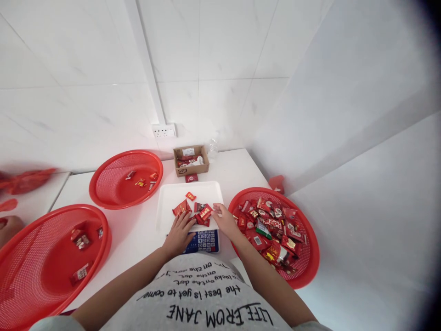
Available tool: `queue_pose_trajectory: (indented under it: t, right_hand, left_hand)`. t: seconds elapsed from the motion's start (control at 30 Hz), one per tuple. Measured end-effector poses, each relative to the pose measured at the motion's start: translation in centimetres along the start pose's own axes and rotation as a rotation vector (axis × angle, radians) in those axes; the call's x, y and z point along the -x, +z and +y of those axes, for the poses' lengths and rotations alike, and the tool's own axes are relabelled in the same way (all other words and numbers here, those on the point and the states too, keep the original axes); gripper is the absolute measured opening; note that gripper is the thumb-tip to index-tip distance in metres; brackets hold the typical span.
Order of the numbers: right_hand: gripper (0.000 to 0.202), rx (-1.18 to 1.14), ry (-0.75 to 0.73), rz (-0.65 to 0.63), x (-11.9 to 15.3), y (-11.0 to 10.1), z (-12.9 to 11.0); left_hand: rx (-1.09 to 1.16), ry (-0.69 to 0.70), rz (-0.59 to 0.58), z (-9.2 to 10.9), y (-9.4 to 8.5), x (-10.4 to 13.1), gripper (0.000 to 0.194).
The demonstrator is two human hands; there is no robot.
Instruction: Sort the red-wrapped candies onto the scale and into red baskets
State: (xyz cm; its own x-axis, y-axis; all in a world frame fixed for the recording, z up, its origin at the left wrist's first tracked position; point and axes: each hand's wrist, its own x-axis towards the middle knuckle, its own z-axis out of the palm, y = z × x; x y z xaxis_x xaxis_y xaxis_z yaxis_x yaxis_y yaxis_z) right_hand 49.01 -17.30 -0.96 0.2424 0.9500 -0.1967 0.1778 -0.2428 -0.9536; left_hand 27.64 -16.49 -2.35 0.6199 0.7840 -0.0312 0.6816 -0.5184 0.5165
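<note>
- Packets [201, 212] of red sweets lay in a small heap on the white tray [168, 216], at the near edge of it.
- The left hand [179, 233] lay flat on the tray's near edge with its fingers spread, the tips touching the packets. It pinched nothing.
- The right hand [225, 219] was at the tray's right near corner. Its fingers reached toward the heap, loosely open, and I could not tell if they held a packet.
- A scale's blue keypad [203, 241] peeked out just below the tray, partly under the left hand. A hand leaning there could press a key or push down on the tray, and the weight would read wrong.
- The heap sat close to the tray's near edge, so a quick sweep could slide a packet off onto the table.
- A full red basket [308, 271] stood just right of the tray, touching the right arm. An elbow bump could tip packets out.
- Two more red baskets, one far left [99, 181] of the tray and one near left [20, 285], held few packets.
- A small cardboard box [191, 161] sat behind the tray.
</note>
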Motion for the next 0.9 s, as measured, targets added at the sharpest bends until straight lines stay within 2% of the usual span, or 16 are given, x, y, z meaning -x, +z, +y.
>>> queue_pose_trajectory:
  t: [0.1, 0.27, 0.33, 0.4, 0.53, 0.63, 0.73, 0.8, 0.9]
  right_hand:
    - [0.029, 0.192, -0.066, -0.03, 0.7, -0.2, 0.6]
    - [0.036, 0.357, -0.292, -0.201, 2.1, 0.3, 1.3]
    - [0.035, 0.385, -0.362, -0.165, 2.4, 0.3, 1.6]
    - [0.033, 0.425, -0.42, -0.061, 2.5, -0.1, 2.0]
    - [0.035, 0.508, -0.508, 0.092, 2.7, -0.8, 3.0]
    - [0.039, 0.543, -0.541, 0.084, 3.0, -0.7, 3.8]
    - [0.04, 0.55, -0.542, 0.082, 3.0, -0.6, 4.2]
    - [0.039, 0.537, -0.534, 0.099, 3.0, -0.6, 4.3]
    - [0.037, 0.526, -0.528, 0.109, 3.0, -0.5, 4.3]
  left_hand:
    - [-0.076, 0.013, 0.011, -0.2, 0.3, -0.1, 0.044]
    - [-0.181, 0.072, 0.074, -0.6, 0.7, -0.2, 0.042]
    - [-0.211, 0.096, 0.099, -0.7, 0.7, -0.4, 0.043]
    - [-0.223, 0.084, 0.13, -0.9, 0.5, -0.8, 0.045]
    - [-0.215, -0.079, 0.188, -2.0, -0.2, -2.6, 0.045]
    - [-0.221, -0.182, 0.159, -3.2, -1.0, -4.1, 0.047]
    - [-0.247, -0.201, 0.102, -4.0, -1.7, -5.2, 0.052]
    - [-0.256, -0.201, 0.091, -3.8, -2.0, -5.6, 0.054]
    - [-0.276, -0.154, 0.075, -2.3, -1.8, -5.9, 0.058]
